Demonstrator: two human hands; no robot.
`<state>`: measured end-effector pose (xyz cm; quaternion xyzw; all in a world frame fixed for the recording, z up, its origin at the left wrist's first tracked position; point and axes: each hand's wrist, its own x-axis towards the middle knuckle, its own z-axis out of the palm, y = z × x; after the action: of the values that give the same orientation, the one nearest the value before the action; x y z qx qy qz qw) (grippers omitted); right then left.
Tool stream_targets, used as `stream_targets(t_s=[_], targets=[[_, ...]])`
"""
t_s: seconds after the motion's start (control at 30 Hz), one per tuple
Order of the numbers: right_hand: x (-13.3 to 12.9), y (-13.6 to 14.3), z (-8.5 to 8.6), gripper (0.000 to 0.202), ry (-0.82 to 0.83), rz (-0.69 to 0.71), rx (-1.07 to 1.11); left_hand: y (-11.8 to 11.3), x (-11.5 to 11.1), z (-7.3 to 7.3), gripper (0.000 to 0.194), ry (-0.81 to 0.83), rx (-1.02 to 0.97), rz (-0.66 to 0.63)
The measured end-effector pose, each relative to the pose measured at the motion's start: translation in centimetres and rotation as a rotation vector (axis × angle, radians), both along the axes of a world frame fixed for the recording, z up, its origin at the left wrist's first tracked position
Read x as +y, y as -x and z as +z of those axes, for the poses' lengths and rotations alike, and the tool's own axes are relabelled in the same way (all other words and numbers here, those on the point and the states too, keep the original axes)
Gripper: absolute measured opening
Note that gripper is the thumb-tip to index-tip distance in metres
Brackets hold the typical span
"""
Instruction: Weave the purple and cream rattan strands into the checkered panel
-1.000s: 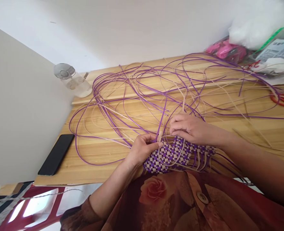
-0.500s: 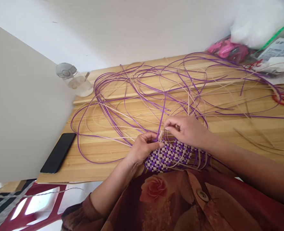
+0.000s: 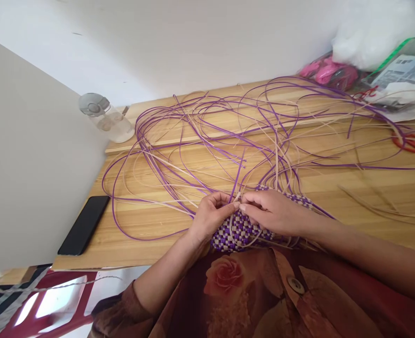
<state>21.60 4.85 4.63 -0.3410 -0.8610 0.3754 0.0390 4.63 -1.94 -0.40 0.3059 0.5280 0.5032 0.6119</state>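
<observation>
A purple and beige woven piece (image 3: 232, 233) lies at the table's near edge, against the patterned shirt. My left hand (image 3: 214, 213) grips its upper left edge, thumb on top and fingers curled behind. Close beside it, my right hand (image 3: 275, 211) is closed in a pinch at the same edge, its thumb and forefinger almost touching my left thumb. A short pale strip end (image 3: 238, 195) pokes up between the two hands. A purple strip (image 3: 237, 176) rises from behind my left fingers. What my right fingertips pinch is mostly hidden. Part of the weave is covered by my right hand.
Long loose purple and beige strips (image 3: 147, 141) loop across the wooden table (image 3: 151, 225). A black phone (image 3: 84, 225) and a clear bottle (image 3: 107, 119) are at left. Red-handled scissors (image 3: 413, 142), pink bundles (image 3: 328, 72) and plastic bags (image 3: 365, 37) are at right.
My right hand has come down toward me, from above the woven edge to beside my left thumb. More of the weave shows behind it. My left hand stays in place.
</observation>
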Motion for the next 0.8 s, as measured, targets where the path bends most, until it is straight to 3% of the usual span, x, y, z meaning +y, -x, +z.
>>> stream_targets(t_s=[0.13, 0.3, 0.43, 0.57, 0.7, 0.8], targets=[[-0.6, -0.2, -1.4, 0.025, 0.021, 0.048, 0.035, -0.3, 0.3, 0.1, 0.031, 0.043, 0.098, -0.026], [-0.5, -1.2, -3.3, 0.028, 0.138, 0.115, 0.123, -0.3, 0.4, 0.0, 0.028, -0.027, 0.349, -0.085], [-0.6, -2.0, -4.0, 0.032, 0.093, 0.228, 0.212, -0.2, 0.4, -0.2, 0.032, -0.033, 0.418, -0.105], [-0.8, -2.5, -3.5, 0.029, -0.052, 0.235, 0.196, 0.1, 0.4, -0.2, 0.036, -0.011, 0.353, -0.116], [-0.7, -2.0, -2.0, 0.017, -0.391, 0.117, 0.272, 0.4, 0.5, 0.0, 0.033, 0.095, 0.111, -0.087], [-1.1, -0.5, -1.0, 0.023, -0.596, 0.33, 0.296, 0.5, 0.4, 0.0, 0.028, 0.121, 0.0, -0.056]])
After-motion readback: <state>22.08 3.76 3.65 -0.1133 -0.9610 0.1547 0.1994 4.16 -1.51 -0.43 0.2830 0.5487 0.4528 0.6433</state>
